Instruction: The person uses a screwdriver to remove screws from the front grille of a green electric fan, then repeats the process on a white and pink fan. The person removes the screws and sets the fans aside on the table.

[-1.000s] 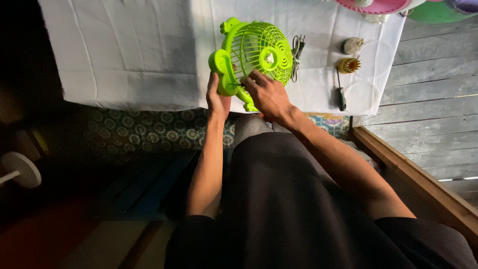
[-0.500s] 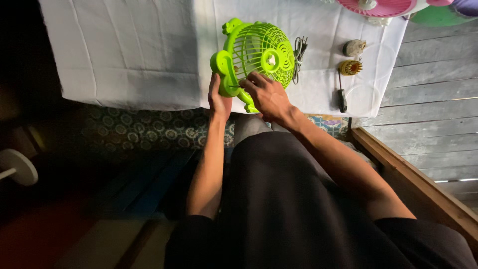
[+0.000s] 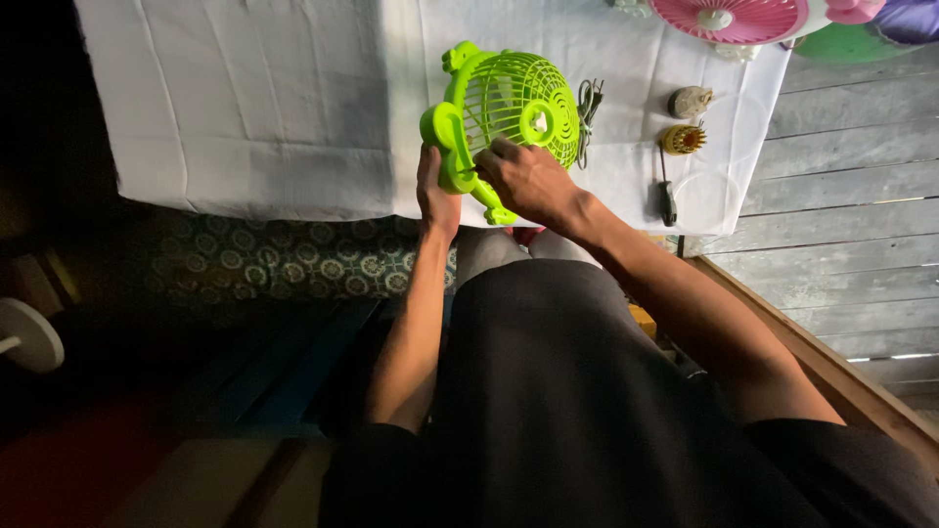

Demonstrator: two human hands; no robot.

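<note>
Two hands on one small lime-green fan (image 3: 514,103), which lies tilted at the near edge of a white cloth (image 3: 245,98) covering the table; the grille faces up and to the right, the base lobe to the left.

Left hand (image 3: 437,191): wrapped around the fan's green base from below, fingers closed on the plastic, thumb side against the body; the arm comes straight up from the lap.

Right hand (image 3: 528,181): lies over the lower rim of the grille, fingers curled and pinched on something thin and dark where grille meets body; what it is cannot be told, too small and shaded.

Just beside the fan on its right, a bundled grey cord (image 3: 586,108) on the cloth; further right a small grey rounded part (image 3: 691,101), below it a yellow ribbed round part (image 3: 682,139), and a dark-handled screwdriver (image 3: 665,191) lying lengthwise near the cloth's right edge; all well apart from the hands.

At the top edge, part of a pink fan (image 3: 748,18); beside it a green round shape (image 3: 846,44), cut off by the frame.

Grey wooden planks (image 3: 851,196) to the right of the table; patterned floor covering (image 3: 264,259) under the cloth's overhang; the person's lap in dark clothing fills the lower frame.
</note>
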